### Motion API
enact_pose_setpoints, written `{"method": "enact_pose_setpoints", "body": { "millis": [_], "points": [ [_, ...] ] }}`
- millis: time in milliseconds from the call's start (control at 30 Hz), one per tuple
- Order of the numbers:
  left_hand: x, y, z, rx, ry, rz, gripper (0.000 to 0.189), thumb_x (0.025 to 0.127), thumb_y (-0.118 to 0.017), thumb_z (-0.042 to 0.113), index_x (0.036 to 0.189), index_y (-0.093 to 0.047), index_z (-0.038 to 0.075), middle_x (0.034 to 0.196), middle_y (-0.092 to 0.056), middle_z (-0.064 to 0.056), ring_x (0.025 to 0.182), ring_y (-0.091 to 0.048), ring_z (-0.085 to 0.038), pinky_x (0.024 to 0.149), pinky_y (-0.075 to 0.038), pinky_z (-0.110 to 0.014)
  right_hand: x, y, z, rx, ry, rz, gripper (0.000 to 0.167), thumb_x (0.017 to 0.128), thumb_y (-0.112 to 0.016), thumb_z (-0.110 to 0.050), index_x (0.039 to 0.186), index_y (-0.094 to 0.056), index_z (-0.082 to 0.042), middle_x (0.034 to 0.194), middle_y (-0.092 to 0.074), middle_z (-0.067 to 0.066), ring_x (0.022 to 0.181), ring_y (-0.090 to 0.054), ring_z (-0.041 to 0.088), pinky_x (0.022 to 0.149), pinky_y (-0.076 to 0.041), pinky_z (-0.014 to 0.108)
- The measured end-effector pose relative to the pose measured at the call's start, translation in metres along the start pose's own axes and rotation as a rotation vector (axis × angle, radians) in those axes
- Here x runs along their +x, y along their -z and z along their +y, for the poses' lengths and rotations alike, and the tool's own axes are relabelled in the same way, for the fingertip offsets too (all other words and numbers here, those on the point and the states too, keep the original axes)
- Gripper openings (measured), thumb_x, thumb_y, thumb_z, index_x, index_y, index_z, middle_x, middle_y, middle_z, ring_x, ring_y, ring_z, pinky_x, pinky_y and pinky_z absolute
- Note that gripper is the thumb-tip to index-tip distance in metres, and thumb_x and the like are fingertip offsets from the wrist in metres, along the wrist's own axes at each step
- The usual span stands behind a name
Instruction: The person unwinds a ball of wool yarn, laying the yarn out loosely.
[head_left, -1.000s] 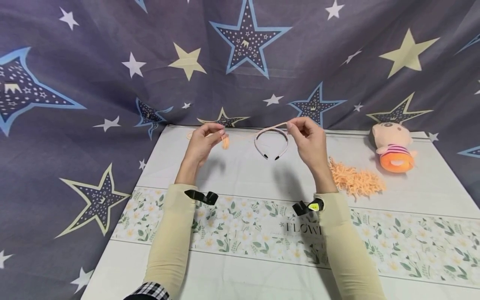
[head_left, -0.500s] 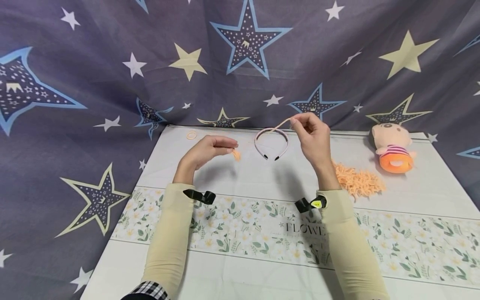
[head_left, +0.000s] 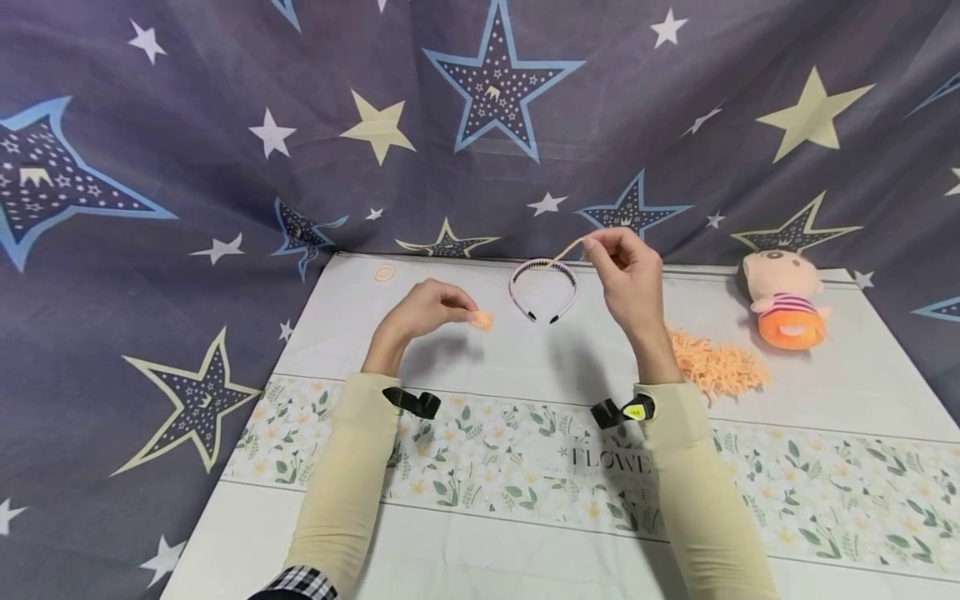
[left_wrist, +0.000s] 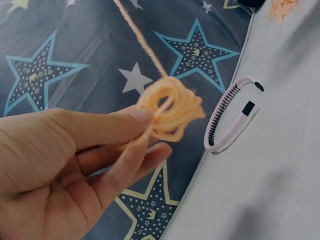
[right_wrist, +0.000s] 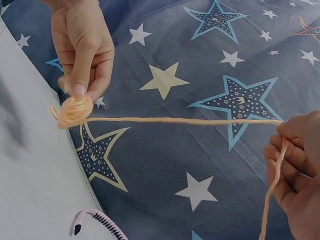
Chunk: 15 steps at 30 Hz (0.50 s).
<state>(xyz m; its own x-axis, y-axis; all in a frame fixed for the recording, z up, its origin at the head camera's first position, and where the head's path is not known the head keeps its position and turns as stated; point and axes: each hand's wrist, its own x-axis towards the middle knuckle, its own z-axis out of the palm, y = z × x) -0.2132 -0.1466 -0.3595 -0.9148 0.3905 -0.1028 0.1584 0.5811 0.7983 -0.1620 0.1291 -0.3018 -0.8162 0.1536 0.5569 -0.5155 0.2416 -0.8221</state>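
My left hand [head_left: 429, 315] pinches a small looped bundle of peach yarn [left_wrist: 182, 107] between thumb and fingertips, above the table left of centre. From the bundle a single strand [right_wrist: 175, 120] runs taut to my right hand [head_left: 628, 271]. Thumb and index finger of the right hand pinch that strand, and its loose tail hangs below them in the right wrist view. Between the hands, farther back on the table, lies a pale pink headband [head_left: 512, 287] with dark inner teeth and black tips.
A thin peach ring [head_left: 376, 272] lies at the back left of the table [head_left: 480, 550]. Right of my right forearm is a heap of curly peach yarn [head_left: 716, 362]. A plush doll [head_left: 783, 292] lies at the back right. A star-patterned curtain [head_left: 465, 183] hangs behind.
My left hand, with the yarn bundle, has moved right and nearer to me, turning its fingertips over. The right hand has shifted slightly right, still pinching the strand.
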Motion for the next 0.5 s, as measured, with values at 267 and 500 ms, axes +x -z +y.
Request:
{"method": "enact_pose_setpoints", "body": {
  "millis": [267, 500],
  "points": [
    [0.001, 0.004, -0.01, -0.183, 0.033, 0.17, 0.017, 0.092, -0.066, 0.024, 0.102, -0.069, 0.012, 0.1, -0.069, -0.005, 0.096, -0.062, -0.027, 0.082, -0.052, -0.035, -0.003, 0.013, 0.007, -0.001, -0.019, 0.029, 0.016, 0.092, -0.061, -0.002, 0.095, -0.063, 0.014, 0.078, -0.062, -0.004, 0.063, -0.051, 0.003, 0.053, -0.039, 0.013],
    [0.003, 0.011, -0.022, -0.532, 0.024, 0.294, 0.016, 0.091, -0.065, 0.011, 0.105, -0.065, 0.002, 0.092, -0.068, 0.0, 0.082, -0.064, -0.014, 0.082, -0.058, -0.028, -0.008, 0.041, 0.023, -0.064, -0.056, 0.09, 0.017, 0.093, -0.062, -0.007, 0.096, -0.064, 0.01, 0.075, -0.063, -0.003, 0.057, -0.046, 0.005, 0.048, -0.035, 0.014]
  ]
}}
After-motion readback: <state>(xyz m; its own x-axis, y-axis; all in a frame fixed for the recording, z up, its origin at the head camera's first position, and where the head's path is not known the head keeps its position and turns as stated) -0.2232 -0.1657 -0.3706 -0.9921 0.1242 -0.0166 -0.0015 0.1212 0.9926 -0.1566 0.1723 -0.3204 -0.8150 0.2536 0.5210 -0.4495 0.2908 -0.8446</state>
